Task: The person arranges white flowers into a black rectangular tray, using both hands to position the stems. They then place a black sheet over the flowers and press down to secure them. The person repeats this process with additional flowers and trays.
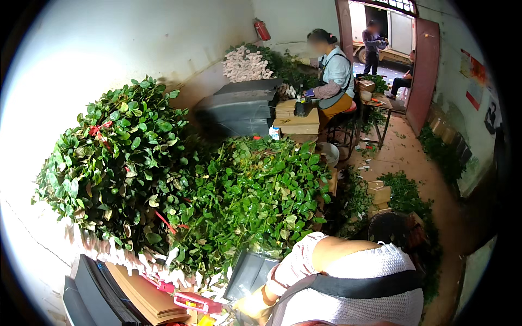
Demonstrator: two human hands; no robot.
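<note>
Green and glossy, the leafy heap point(261, 190) lies just past the person's right hand point(254, 305), beside a taller leafy bundle point(119, 157) against the wall. Pale stem ends point(98, 244) stick out below the bundle, along the top edge of the brown cardboard stack point(138, 293). By that stack's lower right corner is a pink-red tool point(197, 302), its near end pointing toward the hand.

Single sprigs should be light and springy, the leaves soft and easily torn, perhaps slippery where they shine; a whole bundle would likely be bulky and fairly heavy. The pale ends look like the firmer place to take hold, with the foliage left unsqueezed. The tool seems rigid and light enough for one hand, best taken by its body. A dark grey panel point(247, 276) just beside the hand looks smooth and stiff, better lifted by an edge.

The right hand is overexposed and partly cut off by the lower rim; I cannot tell whether its fingers grip the tool or anything else. The left hand is out of view, so its state cannot be told. Foliage hides whatever surface carries the heap, and a yellow piece point(206, 321) at the rim is too cropped to identify.
</note>
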